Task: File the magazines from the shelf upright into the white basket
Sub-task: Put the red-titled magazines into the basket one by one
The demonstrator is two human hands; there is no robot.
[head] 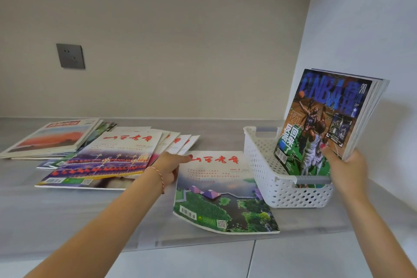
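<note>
A white perforated basket (266, 165) stands on the grey shelf at the right. Several magazines fronted by a blue and green NBA magazine (320, 119) stand upright in it, leaning right. My right hand (345, 169) grips their lower right edge. A magazine with a green landscape cover and red title (221, 194) lies flat just left of the basket. My left hand (169, 167) rests on its upper left edge, fingers pinching it. Further left, several magazines with the same red title (117, 156) lie fanned out flat.
A stack of magazines with an orange sunset cover (52, 137) lies at the far left. A grey wall socket (70, 56) sits on the back wall. A white side wall (365, 29) closes the shelf on the right. The shelf's front edge (203, 241) runs below the magazines.
</note>
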